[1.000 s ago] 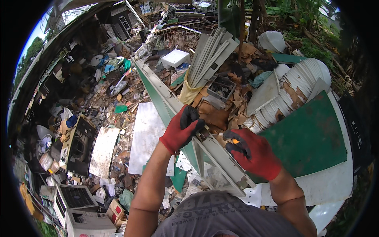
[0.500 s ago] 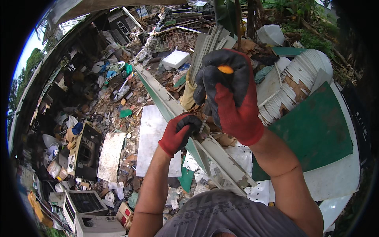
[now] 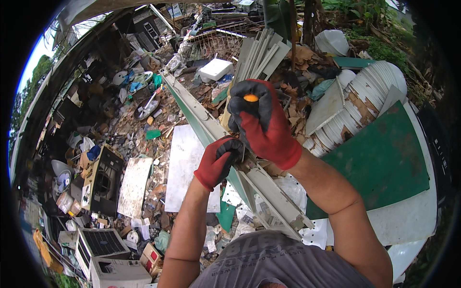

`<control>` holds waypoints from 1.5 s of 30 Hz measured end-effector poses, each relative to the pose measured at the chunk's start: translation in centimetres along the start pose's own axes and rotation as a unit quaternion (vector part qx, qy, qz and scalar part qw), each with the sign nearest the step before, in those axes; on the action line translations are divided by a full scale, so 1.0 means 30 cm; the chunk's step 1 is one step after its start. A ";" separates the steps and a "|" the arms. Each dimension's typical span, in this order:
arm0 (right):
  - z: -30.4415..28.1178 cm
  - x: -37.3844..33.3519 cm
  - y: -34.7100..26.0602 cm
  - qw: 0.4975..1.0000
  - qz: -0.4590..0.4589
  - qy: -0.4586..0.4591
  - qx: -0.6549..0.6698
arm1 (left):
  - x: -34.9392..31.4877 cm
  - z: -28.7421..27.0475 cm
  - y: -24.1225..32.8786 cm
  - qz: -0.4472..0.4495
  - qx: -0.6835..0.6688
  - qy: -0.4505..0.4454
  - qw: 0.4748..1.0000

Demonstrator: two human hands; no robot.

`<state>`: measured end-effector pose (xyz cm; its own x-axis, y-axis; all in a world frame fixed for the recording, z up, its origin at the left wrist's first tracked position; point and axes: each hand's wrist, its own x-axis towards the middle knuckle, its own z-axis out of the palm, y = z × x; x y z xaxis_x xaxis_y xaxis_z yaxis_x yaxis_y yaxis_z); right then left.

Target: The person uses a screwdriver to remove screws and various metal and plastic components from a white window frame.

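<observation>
The person's right hand [image 3: 265, 122], in a red-and-black glove, has dipped and shifted left since half a second ago; it's clenched round an orange-ended tool handle [image 3: 250, 98], seen nearly end-on. Handle sits just beyond and right of the similarly gloved left hand [image 3: 220, 163], the nearer one to the long pale-grey metal channel [image 3: 276, 192], which runs far left to near right. Left fingers curled at its edge; can't tell if they're pinching anything.

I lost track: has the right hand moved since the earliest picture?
Yes: the right hand moved up and leftward in view, away from the large green sheet.
</observation>
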<state>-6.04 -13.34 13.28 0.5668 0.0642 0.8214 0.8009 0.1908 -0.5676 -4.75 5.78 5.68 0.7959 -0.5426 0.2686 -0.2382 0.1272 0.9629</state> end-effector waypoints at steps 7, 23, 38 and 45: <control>-0.002 0.023 -0.015 0.997 -0.044 -0.032 -0.051 | -0.004 0.000 -0.009 -0.004 -0.016 0.003 1.000; -0.015 0.078 0.006 0.994 -0.026 -0.107 0.012 | -0.011 -0.016 -0.058 0.003 0.023 0.044 0.999; 0.077 0.101 -0.055 0.972 0.192 0.034 0.130 | 0.004 0.045 -0.024 0.101 0.192 0.085 0.973; 0.011 0.187 0.062 0.829 0.251 -0.285 0.411 | -0.004 0.043 0.001 0.134 0.164 0.071 0.975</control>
<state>-1.43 -12.30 16.84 0.4179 0.7450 0.5199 -0.0431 0.5879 -0.8078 -5.56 4.77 5.64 0.7442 -0.4029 0.5328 -0.5949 -0.0371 0.8029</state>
